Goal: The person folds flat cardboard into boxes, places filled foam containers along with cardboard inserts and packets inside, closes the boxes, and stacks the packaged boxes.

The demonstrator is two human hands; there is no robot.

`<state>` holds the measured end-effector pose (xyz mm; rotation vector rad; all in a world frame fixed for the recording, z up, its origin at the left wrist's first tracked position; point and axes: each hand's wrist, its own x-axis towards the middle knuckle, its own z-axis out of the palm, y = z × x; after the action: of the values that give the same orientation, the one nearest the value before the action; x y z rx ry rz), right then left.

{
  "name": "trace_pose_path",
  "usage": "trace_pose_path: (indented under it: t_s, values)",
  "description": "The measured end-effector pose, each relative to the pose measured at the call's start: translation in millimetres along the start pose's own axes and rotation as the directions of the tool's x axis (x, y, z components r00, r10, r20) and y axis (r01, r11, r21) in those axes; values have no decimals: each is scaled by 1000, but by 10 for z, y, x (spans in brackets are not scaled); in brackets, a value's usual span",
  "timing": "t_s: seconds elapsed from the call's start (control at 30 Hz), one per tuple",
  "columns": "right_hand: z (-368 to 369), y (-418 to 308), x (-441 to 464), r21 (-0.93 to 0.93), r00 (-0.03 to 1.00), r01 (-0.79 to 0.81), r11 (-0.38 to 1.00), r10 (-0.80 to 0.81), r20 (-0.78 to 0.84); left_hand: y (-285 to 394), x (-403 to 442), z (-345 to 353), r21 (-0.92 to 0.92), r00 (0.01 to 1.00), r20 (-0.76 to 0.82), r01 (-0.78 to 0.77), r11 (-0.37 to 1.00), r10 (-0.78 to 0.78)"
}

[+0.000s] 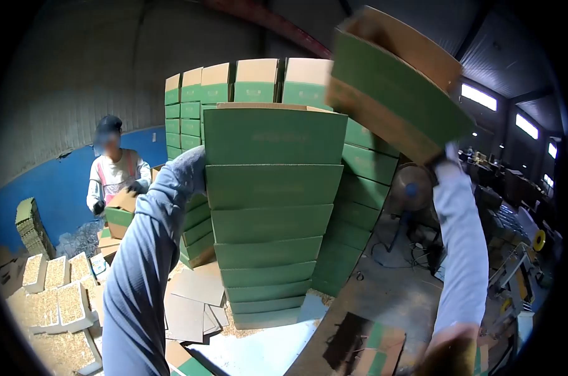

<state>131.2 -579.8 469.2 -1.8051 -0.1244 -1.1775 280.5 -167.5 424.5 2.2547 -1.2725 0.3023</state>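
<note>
In front of a blue-painted lower wall [65,182], with grey corrugated sheeting [77,81] above, stands a person [113,170] wearing a dark cap [110,121]. Near the wall's foot is a stack of greenish ridged pieces [33,227]. White rectangular trays [79,325] hold pale bits. Well apart, a round fan with a blue hub [412,189] shows lower than bright rectangular windows [479,97].

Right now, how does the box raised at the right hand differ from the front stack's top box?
The raised box tilts; the top box stands level. The raised box is at the right hand; the top box sits on the front stack. The raised box's facing side shows green above tan; the top box's looks all green. Both show green and tan cardboard.
</note>
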Motion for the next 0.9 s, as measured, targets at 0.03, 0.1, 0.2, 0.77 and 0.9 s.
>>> trace_pose_path:
  t_s: [0.03, 0.1, 0.2, 0.77, 0.9]
  values:
    - [128, 106, 173, -17, 1000, -11, 1000, 12, 26, -174, 42, 47, 92, 987, -61, -140, 986, 146]
    - [416, 350, 420, -58, 995, -50, 997, 55, 84, -150, 42, 71, 175, 969, -120, -195, 965, 217]
    - [796, 719, 598, -121, 979, -114, 986, 132, 153, -89, -10, 92, -104, 990, -115, -98, 990, 86]
    - [866, 2450, -4018, -17, 956, -291, 957, 292, 23, -443, -4710, 1914, 482, 703, -193, 676, 558, -685]
    - [2050, 2317, -5840, 38, 509, -785, 618, 610, 607, 70, -5849, 2829, 377, 449, -127, 847, 375, -885]
